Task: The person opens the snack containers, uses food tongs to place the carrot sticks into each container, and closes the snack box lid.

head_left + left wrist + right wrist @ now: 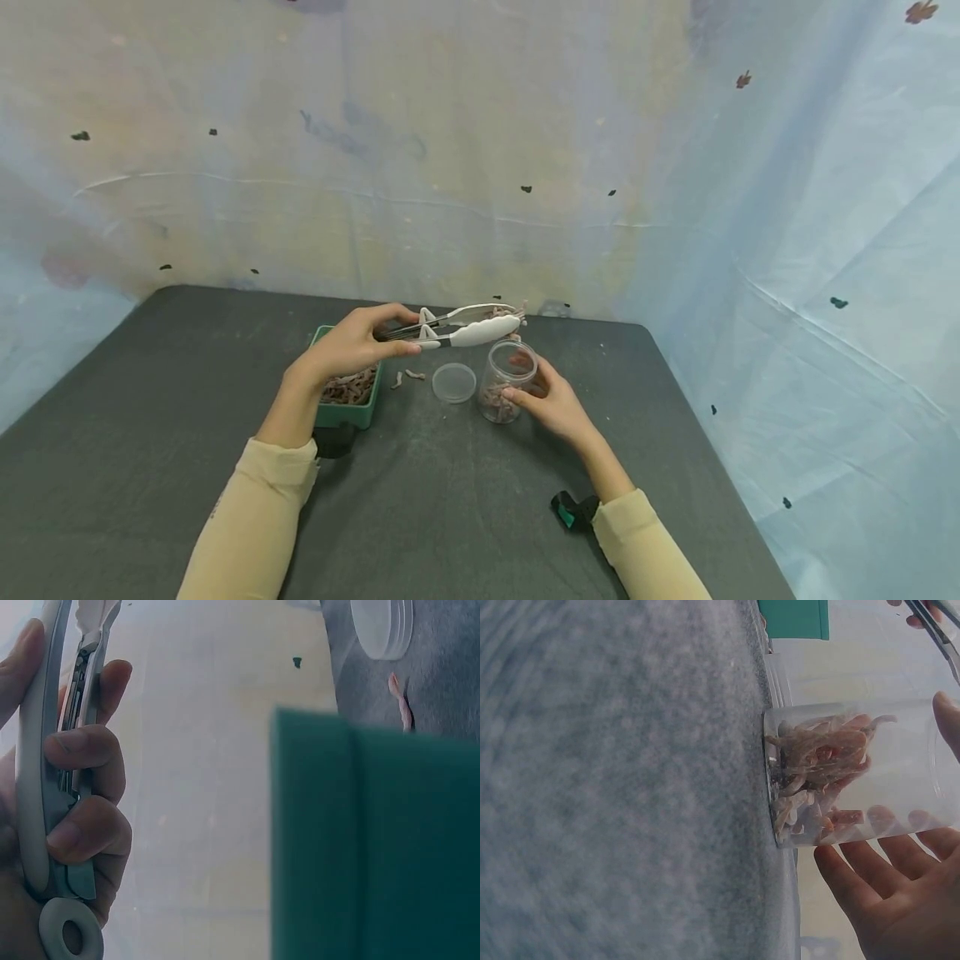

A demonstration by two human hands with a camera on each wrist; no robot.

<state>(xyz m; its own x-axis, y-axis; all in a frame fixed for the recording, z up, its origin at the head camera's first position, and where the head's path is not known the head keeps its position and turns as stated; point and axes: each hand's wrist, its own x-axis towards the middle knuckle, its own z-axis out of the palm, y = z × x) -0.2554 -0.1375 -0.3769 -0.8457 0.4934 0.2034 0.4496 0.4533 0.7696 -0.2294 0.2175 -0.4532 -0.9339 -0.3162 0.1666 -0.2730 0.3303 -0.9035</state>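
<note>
My left hand (347, 340) grips a pair of tongs (486, 332) with white heads, held almost level above the jar. Thin pinkish-brown strips stick out between the tong heads. In the left wrist view my fingers (90, 829) curl round the tongs' handle (31, 772), which has a ring at its end. My right hand (558, 407) holds a clear plastic jar (497, 373) upright on the table, thumb on the near side and fingers behind. Similar strips (825, 761) fill the lower part of the jar, whose mouth is uncovered.
A green box (351, 416) full of brown strips stands under my left forearm. Between box and jar lie a round translucent lid (453, 383) and a few loose strips (415, 375). A patterned sheet (450, 167) hangs behind the dark table (435, 517).
</note>
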